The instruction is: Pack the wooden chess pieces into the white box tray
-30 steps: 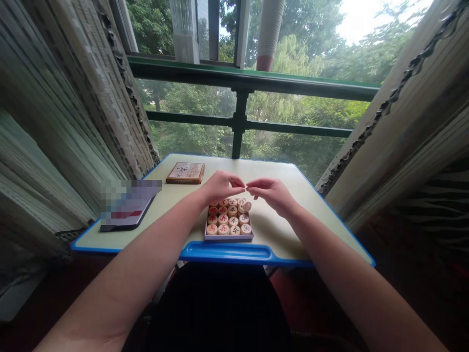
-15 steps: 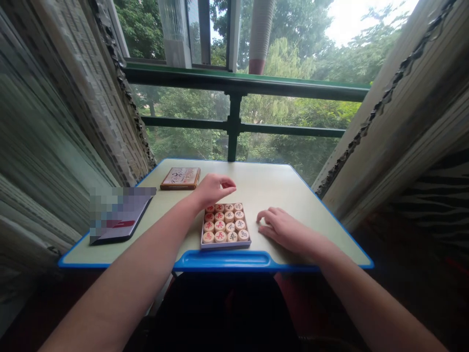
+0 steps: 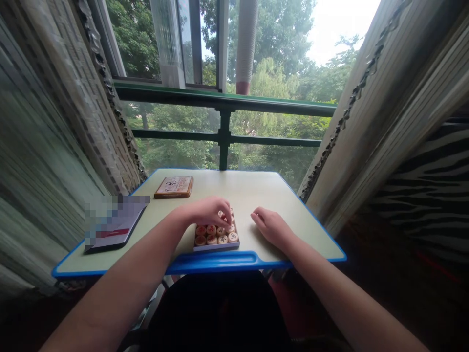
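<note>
A shallow white-edged box [image 3: 217, 248] of round wooden Chinese chess pieces [image 3: 211, 239] lies near the front edge of the table. Red characters mark the pieces on its left, black ones those on its right. My left hand [image 3: 212, 211] arches over the box from the left and hides part of the far rows. Its thumb and fingertips point down, closed about a black-marked piece [image 3: 230, 228] in the right column, which still sits among the others. Right of the box, my right hand [image 3: 270, 226] rests on the tabletop, fingers loosely bent and holding nothing.
The pale table [image 3: 234, 188] has a blue rim and a blue front groove [image 3: 216, 260]. A brown flat box [image 3: 174, 187] lies at the back left. A dark-edged flat object [image 3: 120, 237], partly blurred out, is at the left. Curtains [image 3: 340, 122] flank the window.
My left hand has come down and back from beyond the box onto the pieces. My right hand has shifted slightly on the table. The whole view has tilted up and turned right.
</note>
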Action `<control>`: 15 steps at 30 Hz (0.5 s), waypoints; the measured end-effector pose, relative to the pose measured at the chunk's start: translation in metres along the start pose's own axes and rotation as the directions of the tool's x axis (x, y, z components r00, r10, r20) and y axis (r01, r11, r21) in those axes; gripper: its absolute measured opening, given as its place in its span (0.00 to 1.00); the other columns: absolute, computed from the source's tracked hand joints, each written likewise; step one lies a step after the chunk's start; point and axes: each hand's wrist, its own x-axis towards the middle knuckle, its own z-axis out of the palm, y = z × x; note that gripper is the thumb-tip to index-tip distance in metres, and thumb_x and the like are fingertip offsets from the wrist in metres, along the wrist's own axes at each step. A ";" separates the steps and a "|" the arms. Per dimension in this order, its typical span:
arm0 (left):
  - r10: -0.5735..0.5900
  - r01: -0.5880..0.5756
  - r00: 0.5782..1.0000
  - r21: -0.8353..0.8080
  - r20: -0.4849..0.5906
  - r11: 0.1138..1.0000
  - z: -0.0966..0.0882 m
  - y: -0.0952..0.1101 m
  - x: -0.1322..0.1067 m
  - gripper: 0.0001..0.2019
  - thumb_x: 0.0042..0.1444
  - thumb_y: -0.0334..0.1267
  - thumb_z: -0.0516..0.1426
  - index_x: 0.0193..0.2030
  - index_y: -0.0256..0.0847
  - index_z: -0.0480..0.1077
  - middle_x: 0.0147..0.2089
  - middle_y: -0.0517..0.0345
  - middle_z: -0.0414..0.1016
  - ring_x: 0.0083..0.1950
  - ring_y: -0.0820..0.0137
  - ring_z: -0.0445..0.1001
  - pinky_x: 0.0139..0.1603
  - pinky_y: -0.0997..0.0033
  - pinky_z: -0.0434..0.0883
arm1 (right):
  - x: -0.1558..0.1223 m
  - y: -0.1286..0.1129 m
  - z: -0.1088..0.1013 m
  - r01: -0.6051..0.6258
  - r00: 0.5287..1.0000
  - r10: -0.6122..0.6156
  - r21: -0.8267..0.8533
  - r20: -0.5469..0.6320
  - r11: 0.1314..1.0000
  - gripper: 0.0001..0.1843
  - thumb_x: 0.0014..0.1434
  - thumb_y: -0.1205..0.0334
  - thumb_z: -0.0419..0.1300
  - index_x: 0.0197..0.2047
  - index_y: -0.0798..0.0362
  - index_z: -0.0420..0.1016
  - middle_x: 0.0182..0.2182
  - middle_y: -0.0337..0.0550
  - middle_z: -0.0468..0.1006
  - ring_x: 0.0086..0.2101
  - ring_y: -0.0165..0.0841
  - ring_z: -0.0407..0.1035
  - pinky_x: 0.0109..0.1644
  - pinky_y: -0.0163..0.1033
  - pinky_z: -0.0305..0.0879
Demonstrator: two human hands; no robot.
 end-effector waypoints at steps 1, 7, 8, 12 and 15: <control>0.008 -0.008 1.000 -0.003 0.023 1.000 0.002 0.000 0.001 0.07 0.46 0.42 0.62 0.31 0.44 0.79 0.31 0.57 0.75 0.31 0.72 0.71 0.34 0.76 0.65 | -0.001 0.000 0.000 0.013 1.000 -0.013 0.021 0.004 1.000 0.13 0.62 0.56 0.47 0.35 0.52 0.70 0.31 0.44 0.76 0.32 0.33 0.68 0.36 0.36 0.57; 0.001 0.001 0.999 -0.045 0.035 0.999 0.007 -0.002 0.002 0.08 0.48 0.41 0.61 0.34 0.43 0.79 0.33 0.56 0.75 0.32 0.72 0.71 0.34 0.76 0.65 | -0.002 -0.001 -0.003 0.045 0.998 -0.049 0.080 0.046 0.996 0.12 0.61 0.58 0.49 0.37 0.52 0.72 0.31 0.43 0.76 0.32 0.32 0.67 0.36 0.36 0.57; 0.000 0.002 0.999 -0.051 0.040 0.999 0.006 -0.002 0.002 0.08 0.48 0.41 0.61 0.34 0.43 0.79 0.33 0.56 0.75 0.32 0.72 0.71 0.34 0.76 0.65 | -0.002 -0.002 -0.003 0.044 0.997 -0.048 0.077 0.053 0.996 0.12 0.61 0.58 0.49 0.37 0.52 0.72 0.31 0.43 0.76 0.32 0.32 0.67 0.36 0.36 0.57; 0.017 -0.014 0.999 -0.079 0.031 0.997 0.004 -0.002 0.002 0.08 0.49 0.39 0.60 0.35 0.43 0.79 0.33 0.56 0.75 0.33 0.72 0.71 0.35 0.76 0.66 | -0.002 -0.002 -0.003 0.054 0.997 -0.058 0.091 0.044 0.994 0.12 0.60 0.57 0.50 0.36 0.53 0.72 0.28 0.42 0.75 0.29 0.31 0.66 0.34 0.36 0.56; -0.007 -0.002 0.992 -0.073 -0.126 0.997 0.000 0.000 0.002 0.10 0.51 0.39 0.58 0.39 0.42 0.78 0.35 0.55 0.75 0.33 0.72 0.70 0.35 0.75 0.65 | -0.003 0.001 -0.003 0.029 0.999 -0.024 0.178 -0.028 0.984 0.10 0.57 0.57 0.52 0.34 0.52 0.71 0.25 0.40 0.73 0.26 0.31 0.65 0.33 0.36 0.56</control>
